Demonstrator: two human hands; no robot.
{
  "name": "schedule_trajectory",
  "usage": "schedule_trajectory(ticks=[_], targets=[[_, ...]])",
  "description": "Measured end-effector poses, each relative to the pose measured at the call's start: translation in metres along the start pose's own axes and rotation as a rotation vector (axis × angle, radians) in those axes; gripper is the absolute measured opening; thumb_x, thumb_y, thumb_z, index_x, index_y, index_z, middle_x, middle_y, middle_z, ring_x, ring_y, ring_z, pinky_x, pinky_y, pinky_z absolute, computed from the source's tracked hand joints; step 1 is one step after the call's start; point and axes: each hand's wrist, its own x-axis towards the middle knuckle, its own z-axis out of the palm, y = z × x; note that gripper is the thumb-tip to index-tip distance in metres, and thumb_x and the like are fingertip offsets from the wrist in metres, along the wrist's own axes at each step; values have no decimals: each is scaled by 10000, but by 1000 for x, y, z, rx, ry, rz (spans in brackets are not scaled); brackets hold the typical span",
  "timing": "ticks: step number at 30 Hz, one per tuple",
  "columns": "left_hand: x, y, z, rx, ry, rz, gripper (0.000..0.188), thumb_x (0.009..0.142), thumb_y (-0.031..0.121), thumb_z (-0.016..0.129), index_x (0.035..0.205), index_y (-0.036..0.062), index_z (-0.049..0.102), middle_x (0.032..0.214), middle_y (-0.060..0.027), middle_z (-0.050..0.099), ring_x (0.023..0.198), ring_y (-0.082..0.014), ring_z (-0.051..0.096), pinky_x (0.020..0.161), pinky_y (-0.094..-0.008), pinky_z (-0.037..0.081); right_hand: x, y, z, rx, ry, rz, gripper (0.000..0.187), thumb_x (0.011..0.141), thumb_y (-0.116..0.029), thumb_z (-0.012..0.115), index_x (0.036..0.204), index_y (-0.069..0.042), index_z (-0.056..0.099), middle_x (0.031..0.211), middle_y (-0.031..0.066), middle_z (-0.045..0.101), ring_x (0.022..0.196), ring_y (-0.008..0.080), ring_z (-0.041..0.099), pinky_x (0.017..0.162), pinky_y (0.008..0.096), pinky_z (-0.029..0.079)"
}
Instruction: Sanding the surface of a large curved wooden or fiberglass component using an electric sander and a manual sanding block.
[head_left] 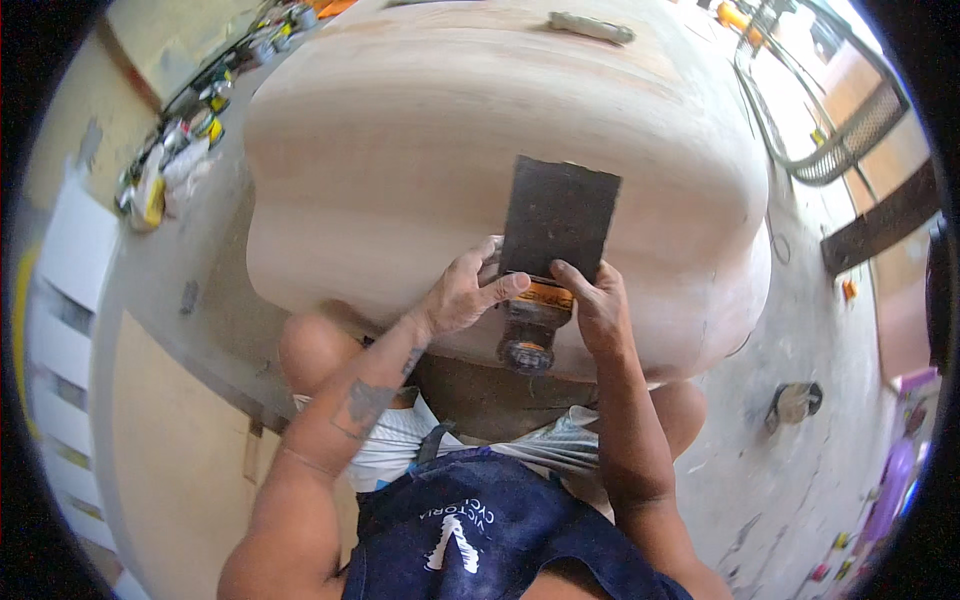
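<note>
A dark rectangular sanding sheet [558, 218] stands up in front of a large pale wooden board [440, 130]. It sits on a small orange and black sander [530, 325]. My left hand [462, 292] grips the sander's left side, thumb against the sheet's lower edge. On the right side of the tool is my right hand [598, 305], fingertips on the bottom edge of the sheet. Both hands are close together over the board's near edge.
Several cans and bottles [175, 160] line the floor at upper left. A metal mesh chair [850, 135] stands at upper right. A small round object [795, 402] lies on the concrete floor at right. My knees show under the board.
</note>
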Motion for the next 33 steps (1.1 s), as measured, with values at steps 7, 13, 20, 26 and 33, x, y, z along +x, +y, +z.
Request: schedule_trajectory(ticks=[7, 13, 20, 26, 33], targets=[[-14, 3, -60, 234, -235, -42, 990, 864, 622, 768, 1533, -28, 437, 1531, -255, 488, 1443, -357, 461, 1218, -419, 345, 1, 1, -2, 19, 25, 39, 259, 996, -111, 684, 1210, 35, 696, 1145, 98, 739, 1010, 174, 673, 914, 333, 523], [-3, 0, -49, 355, -246, 30, 869, 901, 630, 719, 1487, 18, 523, 1434, -245, 577, 1366, -359, 534, 1157, -448, 415, -2, 3, -4, 110, 16, 56, 257, 995, -91, 694, 1217, 33, 655, 1171, 118, 718, 1021, 211, 703, 893, 358, 585], [3, -1, -51, 328, -348, 27, 838, 895, 629, 717, 1431, 3, 568, 1301, -243, 657, 1227, -351, 624, 1061, -431, 482, -1, 9, -10, 89, 39, 58, 274, 991, -85, 686, 1230, 45, 650, 1186, 132, 711, 1038, 227, 693, 914, 353, 560], [2, 5, -46, 387, -316, -18, 817, 896, 606, 734, 1473, 61, 538, 1206, -221, 691, 1075, -286, 661, 929, -416, 531, 5, 8, -10, 75, 29, 39, 240, 981, -96, 691, 1191, 19, 689, 1117, 99, 727, 946, 176, 690, 826, 322, 564], [2, 15, -45, 472, -304, -105, 689, 933, 517, 746, 1459, 119, 546, 989, -153, 699, 655, -189, 627, 542, -342, 523, 9, 9, -11, -55, 9, 10, 221, 954, -184, 747, 1106, -23, 738, 946, 47, 739, 763, 107, 645, 637, 265, 518]])
